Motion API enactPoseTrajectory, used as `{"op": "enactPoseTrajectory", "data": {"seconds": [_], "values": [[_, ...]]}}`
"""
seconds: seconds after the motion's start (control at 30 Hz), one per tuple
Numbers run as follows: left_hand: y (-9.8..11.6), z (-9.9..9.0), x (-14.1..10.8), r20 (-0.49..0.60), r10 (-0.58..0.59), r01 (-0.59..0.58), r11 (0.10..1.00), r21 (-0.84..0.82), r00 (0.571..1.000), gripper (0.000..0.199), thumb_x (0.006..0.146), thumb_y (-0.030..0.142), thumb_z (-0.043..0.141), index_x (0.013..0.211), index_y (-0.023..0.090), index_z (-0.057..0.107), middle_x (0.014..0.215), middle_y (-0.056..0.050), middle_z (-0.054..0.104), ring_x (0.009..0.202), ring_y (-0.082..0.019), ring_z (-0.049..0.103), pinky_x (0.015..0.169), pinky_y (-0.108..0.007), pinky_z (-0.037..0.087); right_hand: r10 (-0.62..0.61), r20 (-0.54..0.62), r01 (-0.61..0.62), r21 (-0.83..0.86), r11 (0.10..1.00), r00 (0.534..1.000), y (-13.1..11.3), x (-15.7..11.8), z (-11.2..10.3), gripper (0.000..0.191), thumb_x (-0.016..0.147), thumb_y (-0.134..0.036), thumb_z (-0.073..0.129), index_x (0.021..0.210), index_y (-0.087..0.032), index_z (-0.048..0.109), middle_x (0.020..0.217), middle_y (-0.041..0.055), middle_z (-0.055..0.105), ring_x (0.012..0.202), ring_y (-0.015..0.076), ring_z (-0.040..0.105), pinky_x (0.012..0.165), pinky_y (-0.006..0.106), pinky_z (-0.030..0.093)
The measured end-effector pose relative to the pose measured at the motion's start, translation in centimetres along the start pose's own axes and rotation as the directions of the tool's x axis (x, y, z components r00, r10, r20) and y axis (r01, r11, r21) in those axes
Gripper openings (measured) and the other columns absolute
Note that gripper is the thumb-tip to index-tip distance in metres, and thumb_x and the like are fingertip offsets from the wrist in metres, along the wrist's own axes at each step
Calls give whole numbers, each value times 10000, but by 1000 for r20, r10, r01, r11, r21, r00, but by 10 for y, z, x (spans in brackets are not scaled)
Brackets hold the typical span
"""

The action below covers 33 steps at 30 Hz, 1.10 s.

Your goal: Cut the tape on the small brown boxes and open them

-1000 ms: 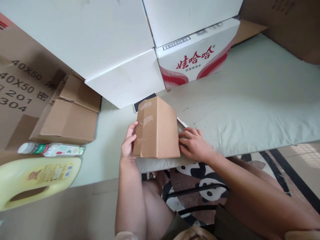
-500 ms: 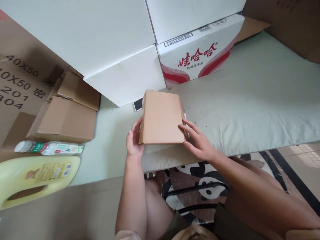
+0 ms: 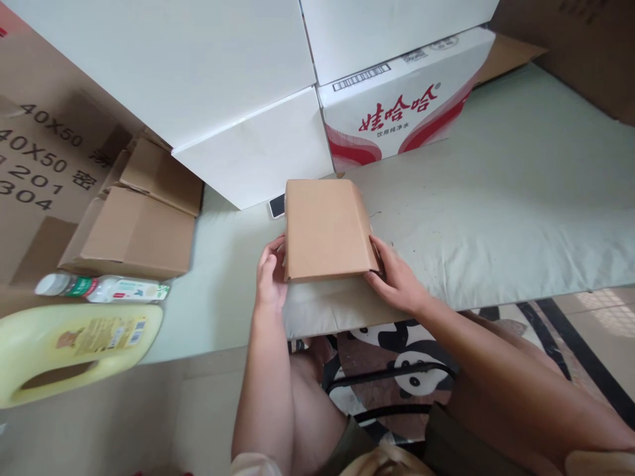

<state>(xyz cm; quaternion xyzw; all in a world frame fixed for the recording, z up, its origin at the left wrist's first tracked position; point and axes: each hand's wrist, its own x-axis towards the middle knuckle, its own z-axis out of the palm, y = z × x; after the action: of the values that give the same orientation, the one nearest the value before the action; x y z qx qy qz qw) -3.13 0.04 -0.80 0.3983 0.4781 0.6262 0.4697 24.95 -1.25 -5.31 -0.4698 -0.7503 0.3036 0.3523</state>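
A small brown cardboard box (image 3: 327,228) with its lid closed is between my two hands near the front edge of the table. My left hand (image 3: 272,271) rests against its left side, fingers curled behind the wall and partly hidden. On the other side, my right hand (image 3: 397,277) grips the front right corner, with fingers along the right wall and thumb at the front edge. A dark-faced white-rimmed device (image 3: 277,206) lies just behind the box's left side, partly covered by it.
White cartons (image 3: 258,145) and a white-and-red water carton (image 3: 397,122) stand behind. At left are brown boxes (image 3: 133,231), a clear plastic bottle (image 3: 106,289) on its side and a yellow jug (image 3: 84,350). Pale cloth (image 3: 496,198) covers the table.
My right hand has closed in on the box's right side, where its fingers were looser before. The box has turned slightly, and its right side panel now sits flush under my hand.
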Motion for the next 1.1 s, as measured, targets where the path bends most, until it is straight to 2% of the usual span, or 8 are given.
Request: {"op": "enactPoseTrajectory", "data": {"seconds": [0.17, 0.3, 0.57, 0.73, 0.93, 1.1], "values": [[3, 4, -1, 50, 8, -6, 999, -50, 999, 577, 707, 666, 788, 1129, 272, 765, 1267, -82, 743, 1172, -289, 688, 904, -383, 564, -17, 26, 17, 2, 1000, 1000, -2, 1, 0, 760, 989, -424, 499, 1641, -199, 181, 1493, 243, 576, 1277, 400, 622, 993, 609, 537], [-2, 1, 0, 16, -28, 29, 999, -37, 999, 537, 734, 651, 775, 1117, 274, 757, 1273, -66, 733, 1160, -269, 682, 874, -355, 560, -23, 42, 24, -20, 1000, 999, -3, 3, -1, 751, 978, -385, 495, 1642, -207, 192, 1417, 220, 634, 1190, 381, 659, 937, 576, 556], [-5, -1, 1, 37, -64, 64, 998, 6, 997, 503, 793, 621, 746, 1199, 327, 703, 1345, -31, 684, 1238, -247, 628, 908, -332, 533, -44, 24, 45, -52, 998, 999, 0, 3, 0, 798, 908, -256, 511, 1657, -259, 238, 1523, 181, 581, 1328, 372, 602, 1005, 578, 543], [-6, -1, 1, 43, -62, 61, 998, 16, 997, 557, 791, 693, 720, 1203, 319, 691, 1335, -51, 684, 1227, -271, 631, 881, -350, 538, -60, 36, 61, -48, 997, 998, -1, 4, -1, 825, 896, -232, 509, 1666, -270, 216, 1478, 171, 618, 1281, 365, 629, 1004, 574, 543], [-5, -3, 2, 49, -82, 81, 996, 28, 995, 556, 738, 616, 794, 1196, 317, 693, 1309, -44, 694, 1188, -266, 648, 845, -329, 541, -52, 34, 53, -47, 997, 998, -1, 4, -2, 772, 893, -237, 513, 1626, -246, 268, 1449, 186, 627, 1254, 364, 637, 985, 560, 545], [-6, -2, 1, 50, -70, 68, 997, 41, 996, 522, 782, 609, 752, 1203, 309, 680, 1309, -50, 688, 1178, -269, 649, 860, -345, 536, -45, 43, 47, -56, 997, 998, -1, 4, -2, 775, 889, -233, 519, 1621, -253, 266, 1368, 181, 660, 1190, 361, 652, 957, 559, 545]]}}
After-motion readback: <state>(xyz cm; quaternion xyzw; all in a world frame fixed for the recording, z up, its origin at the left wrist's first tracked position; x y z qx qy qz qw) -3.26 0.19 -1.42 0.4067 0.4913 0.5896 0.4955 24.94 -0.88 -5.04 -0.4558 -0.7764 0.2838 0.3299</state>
